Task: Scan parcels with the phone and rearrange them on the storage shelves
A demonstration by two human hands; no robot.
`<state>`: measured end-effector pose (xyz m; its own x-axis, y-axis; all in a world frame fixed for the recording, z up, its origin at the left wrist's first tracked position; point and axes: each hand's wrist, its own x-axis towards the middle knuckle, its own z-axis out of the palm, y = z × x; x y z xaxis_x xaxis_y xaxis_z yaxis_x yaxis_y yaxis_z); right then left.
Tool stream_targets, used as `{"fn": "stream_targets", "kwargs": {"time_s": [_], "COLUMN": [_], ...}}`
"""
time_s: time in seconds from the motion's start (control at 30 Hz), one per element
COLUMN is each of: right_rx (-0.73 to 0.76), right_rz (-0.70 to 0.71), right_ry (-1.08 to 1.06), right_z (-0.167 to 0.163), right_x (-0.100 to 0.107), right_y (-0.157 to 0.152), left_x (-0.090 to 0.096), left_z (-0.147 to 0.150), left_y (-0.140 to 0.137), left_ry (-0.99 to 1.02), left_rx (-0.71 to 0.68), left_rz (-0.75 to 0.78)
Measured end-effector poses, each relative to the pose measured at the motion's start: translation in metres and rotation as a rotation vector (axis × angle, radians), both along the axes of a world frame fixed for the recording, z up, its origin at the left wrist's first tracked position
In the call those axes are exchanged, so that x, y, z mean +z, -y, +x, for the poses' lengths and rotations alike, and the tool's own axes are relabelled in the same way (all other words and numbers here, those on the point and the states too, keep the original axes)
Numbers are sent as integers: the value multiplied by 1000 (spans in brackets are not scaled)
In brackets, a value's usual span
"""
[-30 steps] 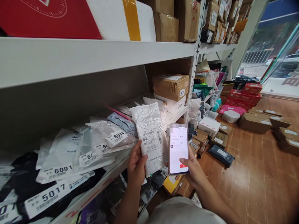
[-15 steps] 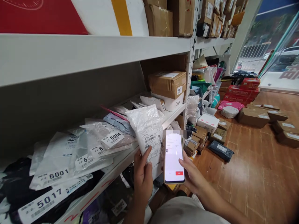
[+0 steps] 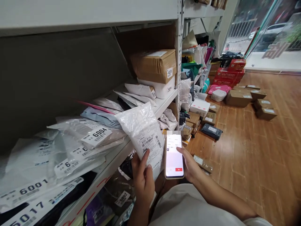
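My left hand (image 3: 144, 179) grips the lower left side of a white plastic mailer bag (image 3: 144, 125), its index finger lying on the printed shipping label (image 3: 150, 147). The bag tilts in front of the shelf edge. Just to its right, my right hand (image 3: 189, 164) holds a smartphone (image 3: 174, 158) upright. The phone's screen is lit white with a red button near the bottom, and my right thumb rests over the screen's upper right part. The fingers behind the phone and behind the bag are hidden.
On the shelf (image 3: 115, 153) lie several numbered plastic parcels (image 3: 96, 136). A cardboard box (image 3: 154, 66) sits on a white box (image 3: 162, 88) beside the perforated post (image 3: 179, 62). Parcels, cartons and red boxes (image 3: 229, 75) stand on the wooden floor (image 3: 246, 150).
My view has turned down and to the right, so shelf contents shift left and up. My right thumb has moved higher on the phone screen. Both hands keep their holds.
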<state>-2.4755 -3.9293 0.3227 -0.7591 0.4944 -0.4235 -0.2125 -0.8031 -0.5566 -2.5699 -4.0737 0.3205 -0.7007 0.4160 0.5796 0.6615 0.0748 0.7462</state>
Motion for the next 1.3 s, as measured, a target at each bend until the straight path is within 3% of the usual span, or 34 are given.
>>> {"fn": "stream_targets", "kwargs": {"time_s": [0.3, 0.67, 1.1, 1.3], "right_rx": [6, -102, 167, -11], "right_rz": [70, 213, 58, 189], "right_ry": [-90, -18, -303, -91], "right_z": [18, 14, 32, 24], "right_x": [21, 12, 28, 24], "right_y": [4, 11, 3, 11], "left_x": [-7, -12, -13, -12], "left_z": [-5, -8, -11, -11], "left_y": [17, 20, 18, 16], "left_ry": [182, 368, 440, 452], "left_rx": [30, 13, -31, -34], "left_rz": [77, 114, 214, 231]}}
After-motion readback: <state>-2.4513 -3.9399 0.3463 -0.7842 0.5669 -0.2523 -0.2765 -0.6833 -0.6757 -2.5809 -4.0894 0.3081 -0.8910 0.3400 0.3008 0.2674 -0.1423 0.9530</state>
